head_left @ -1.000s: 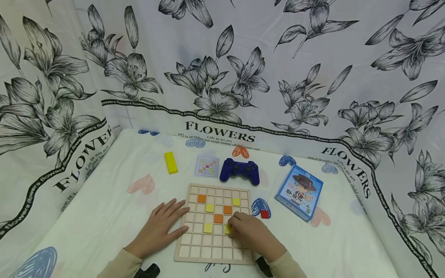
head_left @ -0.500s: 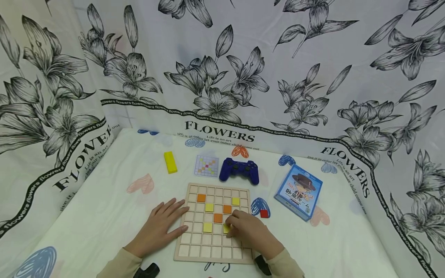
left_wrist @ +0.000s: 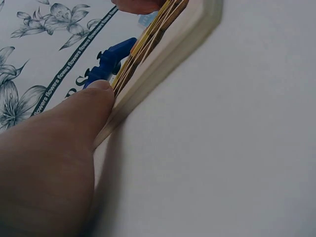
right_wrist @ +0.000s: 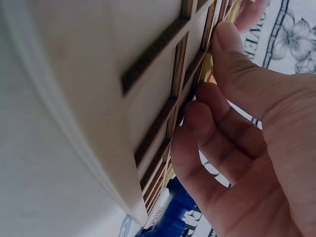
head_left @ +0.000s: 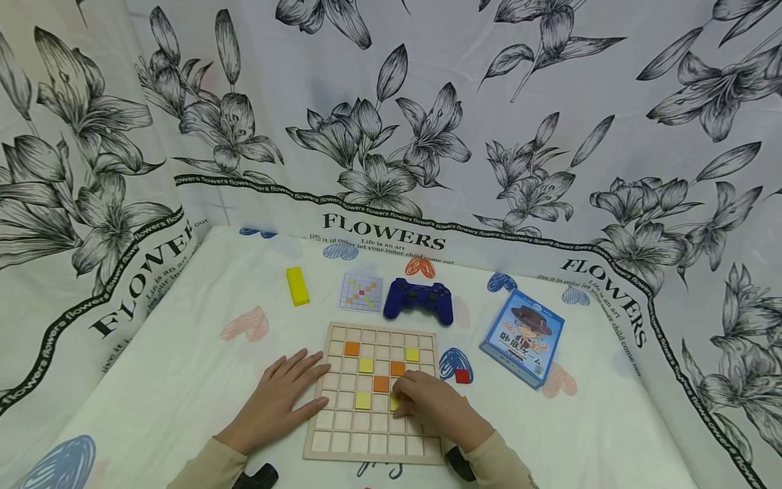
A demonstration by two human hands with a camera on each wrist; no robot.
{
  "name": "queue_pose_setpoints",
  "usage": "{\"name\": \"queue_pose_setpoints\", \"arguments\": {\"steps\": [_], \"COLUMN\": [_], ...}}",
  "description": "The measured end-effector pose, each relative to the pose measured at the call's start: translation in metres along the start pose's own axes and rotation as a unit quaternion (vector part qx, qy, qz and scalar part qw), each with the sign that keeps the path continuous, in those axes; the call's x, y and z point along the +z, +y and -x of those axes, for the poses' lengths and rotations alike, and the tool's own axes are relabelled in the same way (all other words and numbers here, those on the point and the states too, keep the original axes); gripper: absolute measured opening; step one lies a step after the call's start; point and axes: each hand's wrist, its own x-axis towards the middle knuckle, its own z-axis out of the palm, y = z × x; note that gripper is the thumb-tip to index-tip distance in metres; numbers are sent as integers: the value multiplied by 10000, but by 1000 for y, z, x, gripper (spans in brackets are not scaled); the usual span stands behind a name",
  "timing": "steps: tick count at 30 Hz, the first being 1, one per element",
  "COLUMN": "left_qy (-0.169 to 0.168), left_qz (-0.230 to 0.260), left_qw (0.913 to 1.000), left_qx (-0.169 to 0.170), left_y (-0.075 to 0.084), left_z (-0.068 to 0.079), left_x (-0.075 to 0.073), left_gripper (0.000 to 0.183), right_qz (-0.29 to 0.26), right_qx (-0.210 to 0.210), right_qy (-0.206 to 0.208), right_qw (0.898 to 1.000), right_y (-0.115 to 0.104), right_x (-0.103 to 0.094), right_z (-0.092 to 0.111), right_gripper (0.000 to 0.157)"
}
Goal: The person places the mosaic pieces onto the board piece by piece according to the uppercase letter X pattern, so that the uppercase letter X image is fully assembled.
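A wooden grid board (head_left: 373, 443) lies in front of me in the head view, with several yellow and orange square tiles in its cells. My left hand (head_left: 276, 404) is spread flat, its fingertips and thumb resting along the board's left edge. The left wrist view has the thumb (left_wrist: 74, 123) against the board's side. Over the right half of the board, my right hand (head_left: 430, 406) has its fingers bent and pinches a yellow tile (head_left: 394, 402), which the fingers partly cover. In the right wrist view the thumb (right_wrist: 231, 42) presses near a strip of yellow.
Beyond the board lie a yellow block (head_left: 298, 286), a printed pattern card (head_left: 361, 292) and a blue game controller (head_left: 418, 301). To the right are a blue box (head_left: 523, 338) and a red tile (head_left: 462, 375). An orange edge (head_left: 465, 400) shows beside my right hand.
My right hand has shifted slightly left over the yellow tile, and an orange edge now shows beside it. My left hand stays at the board's edge.
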Motion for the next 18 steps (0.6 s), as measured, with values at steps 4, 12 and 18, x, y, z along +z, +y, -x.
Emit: {"name": "queue_pose_setpoints", "arguments": {"steps": [4, 12, 18], "left_qy": [-24, -185, -285], "left_qz": [-14, 28, -3], "left_qw": [10000, 9997, 9994], "left_qx": [-59, -140, -188], "left_y": [0, 0, 0], "left_z": [0, 0, -1], "left_x": [1, 1, 0], "left_gripper": [56, 58, 58], "right_qz": [-114, 262, 419], "right_qx": [113, 440, 1168], "right_qy": [-65, 570, 704], "right_qw": [9999, 9971, 9898], "right_y": [1, 26, 50], "right_x": [-4, -17, -27], "right_z": [3, 31, 56], "right_gripper": [22, 18, 20]}}
